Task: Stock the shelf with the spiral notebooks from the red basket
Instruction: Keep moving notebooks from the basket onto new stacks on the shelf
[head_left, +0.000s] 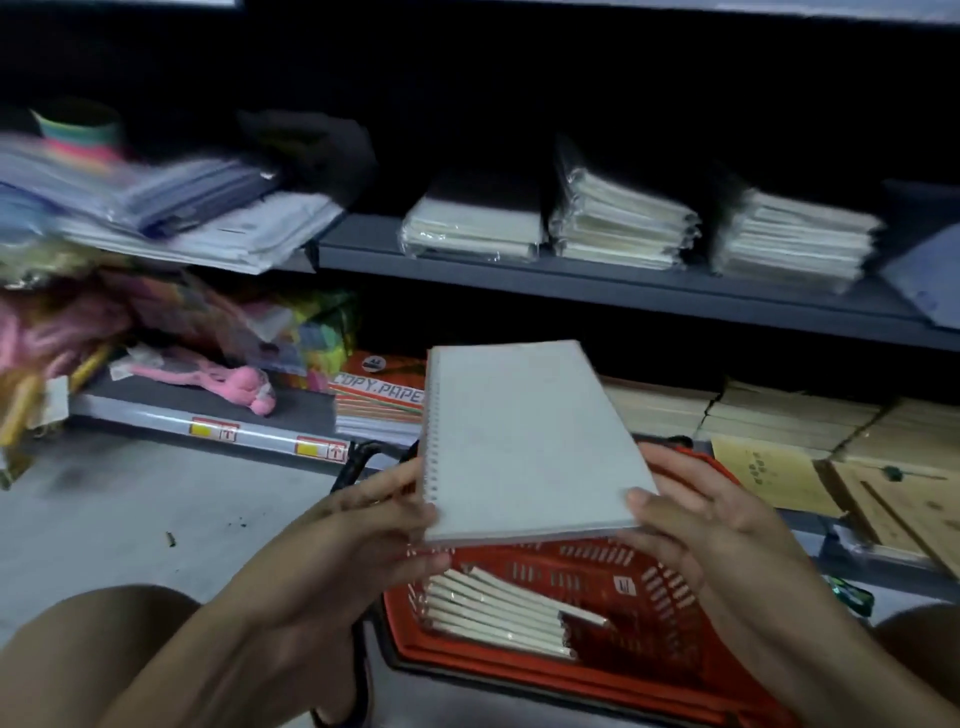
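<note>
A pale grey spiral notebook (524, 441) hovers above the red basket (665, 613), its wire binding along the left edge. My left hand (384, 525) grips its lower left corner at the spiral. My right hand (685, 519) holds the lower right corner, thumb on the cover. Several more spiral notebooks (493, 608) lie stacked in the basket's left side. On the grey shelf (571, 270) above stand three stacks of wrapped notebooks (623, 223), side by side.
Loose plastic sleeves and papers (171, 218) overhang the shelf's left part. The bottom shelf holds a copy-paper ream (379, 400), pink toys (228, 384) and brown envelopes (810, 421). Grey floor (130, 509) lies to the left. My knees frame the basket.
</note>
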